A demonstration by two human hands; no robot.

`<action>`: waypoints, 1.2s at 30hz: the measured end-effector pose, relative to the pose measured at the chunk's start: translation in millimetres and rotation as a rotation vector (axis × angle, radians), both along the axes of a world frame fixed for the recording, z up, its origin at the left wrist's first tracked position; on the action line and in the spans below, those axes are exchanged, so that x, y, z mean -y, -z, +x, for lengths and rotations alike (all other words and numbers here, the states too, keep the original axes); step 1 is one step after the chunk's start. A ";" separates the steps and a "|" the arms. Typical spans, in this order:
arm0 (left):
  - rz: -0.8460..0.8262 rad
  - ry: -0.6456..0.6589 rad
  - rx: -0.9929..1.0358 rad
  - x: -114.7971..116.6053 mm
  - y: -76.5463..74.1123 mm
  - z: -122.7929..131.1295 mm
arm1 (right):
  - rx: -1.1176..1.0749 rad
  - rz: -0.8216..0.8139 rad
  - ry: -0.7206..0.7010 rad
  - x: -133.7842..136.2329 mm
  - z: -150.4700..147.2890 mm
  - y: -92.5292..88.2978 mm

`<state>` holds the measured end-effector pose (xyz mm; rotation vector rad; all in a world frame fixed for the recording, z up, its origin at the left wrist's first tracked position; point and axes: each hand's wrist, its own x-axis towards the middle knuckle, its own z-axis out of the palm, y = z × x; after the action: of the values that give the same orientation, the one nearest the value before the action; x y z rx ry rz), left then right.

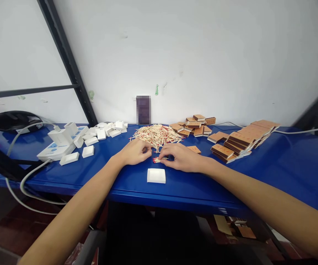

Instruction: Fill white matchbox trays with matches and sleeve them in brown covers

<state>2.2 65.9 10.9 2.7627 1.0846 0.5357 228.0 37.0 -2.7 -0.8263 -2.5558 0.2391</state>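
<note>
My right hand (181, 157) pinches a small bunch of red-tipped matches (156, 160) lying low over the blue tabletop. My left hand (135, 151) is beside it, fingers curled closed at the front edge of a big loose heap of matches (159, 135). Whatever its fingertips may hold is hidden. Just in front of both hands sits a white matchbox tray (156, 176), its open side up and nothing visible inside. Partly behind my right hand lies a brown matchbox sleeve (194, 149).
Several white trays (101, 134) are piled at the left near a white power strip (56, 149) with plugs and cables. Brown matchboxes (196, 125) form a loose pile behind right, with stacked rows (241, 140) farther right. A dark pixelated rectangle (143, 109) stands against the wall.
</note>
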 end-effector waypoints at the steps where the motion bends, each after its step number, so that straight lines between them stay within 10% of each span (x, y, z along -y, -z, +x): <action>1: -0.001 -0.001 -0.001 0.3 0.2 0.2 | 0.002 0.006 0.007 -0.8 0.4 0.5; 36: -0.087 0.009 -0.002 2.6 -1.0 0.9 | 0.252 0.077 0.051 9.7 5.4 -15.2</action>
<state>3.1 63.3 11.9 2.6929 1.0689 0.4735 233.4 27.3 12.4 -0.9435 -2.7511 0.0211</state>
